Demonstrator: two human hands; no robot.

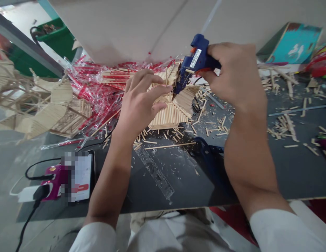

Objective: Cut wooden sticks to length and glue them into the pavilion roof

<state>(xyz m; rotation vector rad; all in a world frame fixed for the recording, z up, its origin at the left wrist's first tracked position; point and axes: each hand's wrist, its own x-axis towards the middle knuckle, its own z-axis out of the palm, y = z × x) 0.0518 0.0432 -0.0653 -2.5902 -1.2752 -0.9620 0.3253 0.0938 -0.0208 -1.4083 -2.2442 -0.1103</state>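
My right hand [235, 75] is closed around a blue hot glue gun [194, 61], its nozzle pointing down-left at a fan-shaped model made of thin wooden sticks [173, 110]. A clear glue stick [210, 17] pokes out of the gun's back. My left hand [141, 99] rests on the stick model, fingers pinched together at its upper part right beside the nozzle tip. What the fingers pinch is too small to make out. Both forearms reach across a dark work board [178, 175].
Red-and-clear plastic wrappers [99, 91] lie piled left of the model. More stick-built pieces [52, 112] stand at the far left. Loose stick offcuts [283, 126] litter the board. A clear ruler [156, 171], a phone [78, 176] with cables and a teal box [294, 43] are nearby.
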